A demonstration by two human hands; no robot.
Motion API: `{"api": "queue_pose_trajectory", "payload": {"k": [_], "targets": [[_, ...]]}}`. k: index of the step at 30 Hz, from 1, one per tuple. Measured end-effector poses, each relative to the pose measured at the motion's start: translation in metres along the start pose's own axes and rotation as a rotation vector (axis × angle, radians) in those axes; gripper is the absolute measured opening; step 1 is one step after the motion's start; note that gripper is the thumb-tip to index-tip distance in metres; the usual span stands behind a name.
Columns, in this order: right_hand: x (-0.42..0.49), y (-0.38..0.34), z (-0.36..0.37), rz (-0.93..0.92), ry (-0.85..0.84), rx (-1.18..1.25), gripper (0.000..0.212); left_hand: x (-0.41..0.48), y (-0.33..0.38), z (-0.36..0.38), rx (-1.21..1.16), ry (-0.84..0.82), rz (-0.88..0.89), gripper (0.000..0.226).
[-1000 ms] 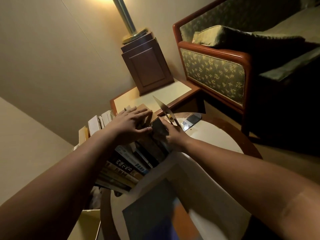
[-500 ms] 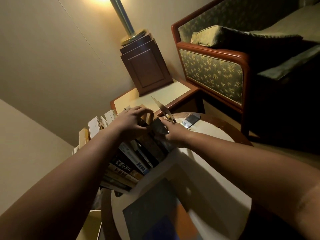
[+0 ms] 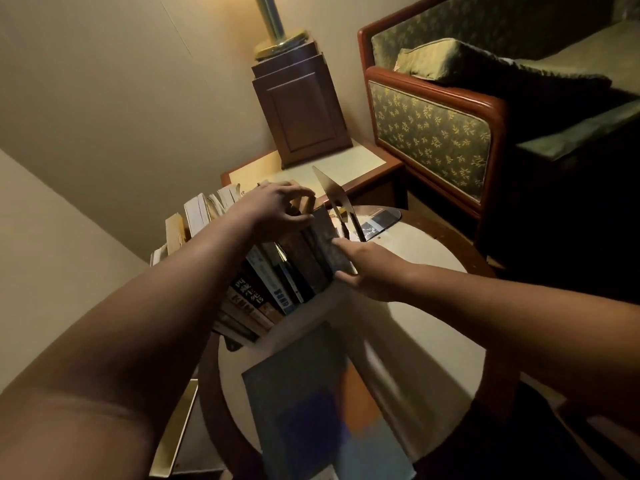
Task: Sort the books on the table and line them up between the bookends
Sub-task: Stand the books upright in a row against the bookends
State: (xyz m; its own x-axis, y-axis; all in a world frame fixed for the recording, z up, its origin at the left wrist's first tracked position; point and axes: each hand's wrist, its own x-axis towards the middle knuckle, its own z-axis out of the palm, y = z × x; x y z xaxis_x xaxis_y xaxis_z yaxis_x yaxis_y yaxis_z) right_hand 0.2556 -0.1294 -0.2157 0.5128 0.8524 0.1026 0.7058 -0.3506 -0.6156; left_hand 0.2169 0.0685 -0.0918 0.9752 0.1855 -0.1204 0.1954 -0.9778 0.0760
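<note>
Head view: both hands work on the row of books [image 3: 263, 289].
Left hand [image 3: 273, 209] curls over the book tops under it so none tip; right hand [image 3: 367, 268] pinches the dark end book [image 3: 327, 244], bookend [image 3: 334, 199] just beyond its fingers.

From where I stand, the left hand [image 3: 273, 211], which lay flat across the tops of the books [image 3: 263, 289] a second ago, has arched up onto its fingertips. The right hand [image 3: 372, 271] has slid back from the metal bookend [image 3: 332, 194] and now grips the dark end book [image 3: 327, 242] nearer its lower edge.
</note>
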Motion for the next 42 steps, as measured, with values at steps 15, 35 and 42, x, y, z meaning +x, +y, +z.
{"api": "queue_pose_trajectory", "payload": {"k": [15, 35, 42], "targets": [[-0.044, -0.025, 0.086, -0.173, -0.495, -0.454, 0.114, -0.012, 0.000, 0.002, -0.092, 0.009, -0.025, 0.054], [-0.088, 0.086, -0.052, 0.378, -0.309, -0.173, 0.133, -0.014, 0.005, 0.001, -0.176, 0.009, -0.074, 0.056], [-0.085, 0.109, -0.056, 0.476, -0.288, -0.080, 0.132, -0.014, 0.006, 0.000, -0.147, 0.010, -0.070, 0.056]]}}
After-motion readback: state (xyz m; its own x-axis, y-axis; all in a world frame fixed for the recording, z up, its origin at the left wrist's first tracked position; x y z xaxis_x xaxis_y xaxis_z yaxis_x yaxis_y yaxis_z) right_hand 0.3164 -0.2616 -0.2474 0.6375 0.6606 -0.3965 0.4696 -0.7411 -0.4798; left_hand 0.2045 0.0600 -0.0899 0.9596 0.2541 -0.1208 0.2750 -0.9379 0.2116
